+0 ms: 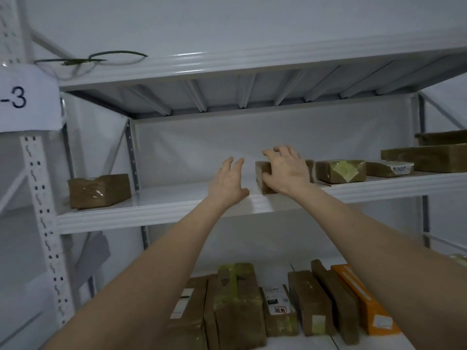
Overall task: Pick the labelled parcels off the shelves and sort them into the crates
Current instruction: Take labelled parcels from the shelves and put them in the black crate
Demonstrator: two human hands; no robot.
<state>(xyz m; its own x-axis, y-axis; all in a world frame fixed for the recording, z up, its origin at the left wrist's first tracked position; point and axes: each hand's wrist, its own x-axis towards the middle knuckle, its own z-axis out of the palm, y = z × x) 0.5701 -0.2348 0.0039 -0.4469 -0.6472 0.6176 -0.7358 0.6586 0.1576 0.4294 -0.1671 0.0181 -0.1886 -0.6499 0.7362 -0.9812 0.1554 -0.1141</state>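
Parcel (261, 174) in brown paper under glossy clear tape sits just right of the frame's centre, on the middle shelf (151, 213) close to its front lip. It is a small, blocky rectangle with soft, wrinkled corners. My right hand (285, 170) grips it: the fingers curl over the top and the thumb presses the near face. That hand covers most of it, so only the left end and a sliver past my knuckles show, and I can read no label. Its long axis runs across the frame, along the shelf's edge, with the bare end pointing left. Whether its base lies flat on the board I cannot tell. My left hand (227, 185) is spread wide with straight fingers, just left of that end and apart from it, holding nothing.

The shelf is smooth white painted metal with a ribbed lip. Further right on it lie a taped block (340, 170) with yellow-green strips, a flat packet (389, 169) with a blurred label, and a larger brown box (429, 157) cut by the right edge. At left-centre a wrapped box (99, 190) lies alone. Along the bottom, a row of parcels (308, 301) and an orange carton (364, 299) are partly hidden by my forearms. At upper left a paper sign (25, 97) reads "-3", its left side cut off.
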